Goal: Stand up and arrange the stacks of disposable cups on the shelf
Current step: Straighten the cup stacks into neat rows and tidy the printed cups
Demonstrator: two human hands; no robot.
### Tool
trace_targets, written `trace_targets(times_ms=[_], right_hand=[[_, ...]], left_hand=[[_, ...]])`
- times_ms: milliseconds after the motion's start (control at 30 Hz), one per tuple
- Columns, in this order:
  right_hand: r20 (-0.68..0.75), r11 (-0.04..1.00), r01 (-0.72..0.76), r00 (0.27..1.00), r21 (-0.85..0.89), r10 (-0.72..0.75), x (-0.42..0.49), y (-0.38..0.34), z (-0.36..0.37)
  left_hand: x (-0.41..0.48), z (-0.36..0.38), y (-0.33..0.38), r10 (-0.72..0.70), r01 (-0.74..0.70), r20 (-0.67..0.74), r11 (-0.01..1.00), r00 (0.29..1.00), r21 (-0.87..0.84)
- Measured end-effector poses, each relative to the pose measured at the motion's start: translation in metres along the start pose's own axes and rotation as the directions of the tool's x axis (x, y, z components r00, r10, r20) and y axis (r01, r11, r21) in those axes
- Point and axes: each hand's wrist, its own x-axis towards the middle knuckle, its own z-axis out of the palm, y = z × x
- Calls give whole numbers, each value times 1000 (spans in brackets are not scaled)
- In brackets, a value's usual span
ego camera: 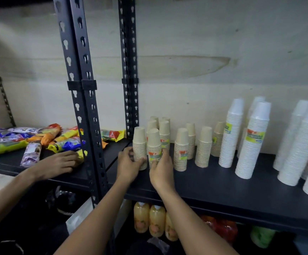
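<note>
Several stacks of small beige paper cups stand upside down on the dark shelf. My left hand grips the base of the leftmost beige stack. My right hand holds the labelled beige stack right beside it; the two stacks touch. More beige stacks stand behind them, and others stand apart to the right. Tall white cup stacks fill the shelf's right part.
Black slotted uprights divide the shelving just left of my hands. On the left shelf lie several snack packets, with another person's hand resting on them. Juice bottles stand on the shelf below. A pale wall backs the shelf.
</note>
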Motion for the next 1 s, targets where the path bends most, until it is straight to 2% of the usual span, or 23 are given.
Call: trace_targets(times_ms=[100,233,300,433,533,600,733,867,1000], right_hand=[[-43,996,-85,995,3,85,13,4,7],[-82,996,-90,993,-27,87,22,11,17],[-80,992,-115,991,-45,111,25,12,20],[-60,986,-126,991,-113,120,31,15,19],[-54,985,-108,993,-134,101,33,19,17],[-62,985,-99,994,-143,91,31,20,16],[-68,983,-80,995,-163,70,28,20,14],[-49,966,-48,998,-255,37,29,19,15],[-42,965,-86,996,-249,78,30,18,13]], left_hand=[[9,4,0,1,2,49,999,999,-53],[18,6,-6,-38,66,116,968,993,-242],[20,8,-8,-63,92,112,955,992,-283],[21,12,-3,-24,51,123,975,992,-217],[22,17,-5,38,-38,6,997,999,-72],[23,20,-6,39,-40,-31,999,999,-10],[21,21,-3,32,-31,18,998,999,-60],[19,18,-4,-1,8,57,994,998,-112],[21,20,-3,14,-9,79,998,997,-68]])
